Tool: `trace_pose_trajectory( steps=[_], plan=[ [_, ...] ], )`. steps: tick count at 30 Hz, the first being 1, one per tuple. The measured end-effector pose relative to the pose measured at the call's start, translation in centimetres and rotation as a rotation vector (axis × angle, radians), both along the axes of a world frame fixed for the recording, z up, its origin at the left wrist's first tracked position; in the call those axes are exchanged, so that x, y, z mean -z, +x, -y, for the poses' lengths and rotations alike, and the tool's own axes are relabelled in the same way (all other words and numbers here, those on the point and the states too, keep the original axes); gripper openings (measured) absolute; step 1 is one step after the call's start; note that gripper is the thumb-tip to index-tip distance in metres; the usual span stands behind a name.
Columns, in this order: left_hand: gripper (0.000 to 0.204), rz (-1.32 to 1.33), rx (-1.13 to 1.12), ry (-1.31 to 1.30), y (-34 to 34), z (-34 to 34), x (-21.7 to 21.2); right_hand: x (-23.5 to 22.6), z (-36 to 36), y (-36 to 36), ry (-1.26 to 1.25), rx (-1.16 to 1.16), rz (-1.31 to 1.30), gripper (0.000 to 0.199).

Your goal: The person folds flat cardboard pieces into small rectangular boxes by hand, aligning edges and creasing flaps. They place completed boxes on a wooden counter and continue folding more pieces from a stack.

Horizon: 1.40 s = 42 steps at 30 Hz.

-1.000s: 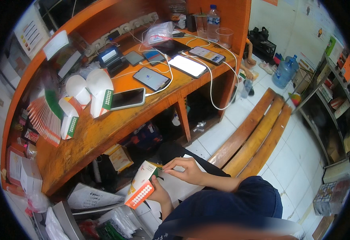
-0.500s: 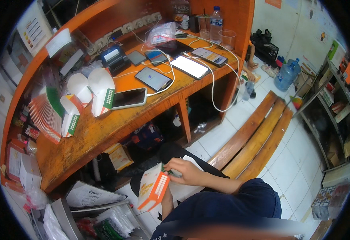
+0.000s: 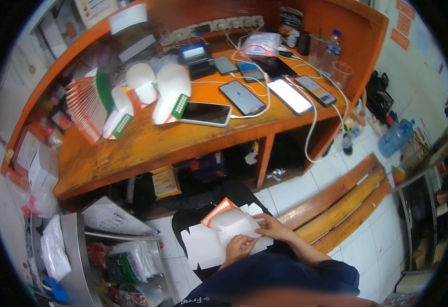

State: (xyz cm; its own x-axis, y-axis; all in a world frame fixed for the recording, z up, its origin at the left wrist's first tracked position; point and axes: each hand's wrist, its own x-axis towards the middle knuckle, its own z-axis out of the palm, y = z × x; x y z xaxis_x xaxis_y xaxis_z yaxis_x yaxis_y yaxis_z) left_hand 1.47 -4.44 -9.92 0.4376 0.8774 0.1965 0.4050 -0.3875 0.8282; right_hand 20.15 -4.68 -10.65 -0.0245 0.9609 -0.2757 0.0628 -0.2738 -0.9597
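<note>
On my lap lies an orange-edged paper food carton, its white inner side facing up and its form partly folded. My left hand is closed on the carton's near edge with bent fingers. On its right side, my right hand pinches the card between thumb and fingers. Flat white card blanks with notched edges spread beneath it across my dark trousers. Up on the orange counter, several formed cartons stand beside a fanned stack of folded ones.
Several phones with white charging cables lie on the counter, near a small dark printer and a water bottle. A wooden bench extends to my right. An open drawer with plastic packets is at lower left.
The carton has gone from a closed shape held up at the left to lying on my lap with its white inside showing. Both hands are now on it. The view has shifted.
</note>
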Motion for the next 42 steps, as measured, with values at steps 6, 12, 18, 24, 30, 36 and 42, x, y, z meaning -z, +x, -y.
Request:
trace_pose_trajectory(
  steps=[6, 12, 18, 24, 30, 36, 42],
  plan=[
    [0.011, 0.424, -0.170, -0.644, -0.4, 1.4, 3.8, 0.2, 2.1, 0.8, -0.213, 0.128, 0.073, 0.026],
    [0.026, 0.473, 0.073, -0.938, -0.5, 1.6, 5.3, 0.6, 2.6, -1.1, -0.065, 0.120, 0.075, 0.021],
    [0.029, 0.647, 0.126, -1.043, -1.3, 0.9, 5.4, -2.6, 1.7, -0.3, -0.200, -0.061, -0.105, 0.018],
    [0.040, 0.409, 0.294, -0.526, -2.1, 1.5, 3.7, -2.0, 1.6, -1.3, 0.083, 0.013, 0.622, 0.022],
    [0.060, 0.282, -0.093, 0.455, -3.3, 0.9, 0.9, -2.6, 1.8, 1.6, -0.247, -0.092, 0.470, 0.036],
    [0.059, 0.367, -0.060, -0.321, -3.3, -1.8, -0.6, -4.0, 0.3, 1.6, 0.059, -0.218, 0.383, 0.057],
    [0.027, 0.428, -0.050, -0.258, -1.0, -2.1, 0.3, -2.3, 0.2, -1.5, 0.354, 0.195, -0.073, 0.053]
  ],
)
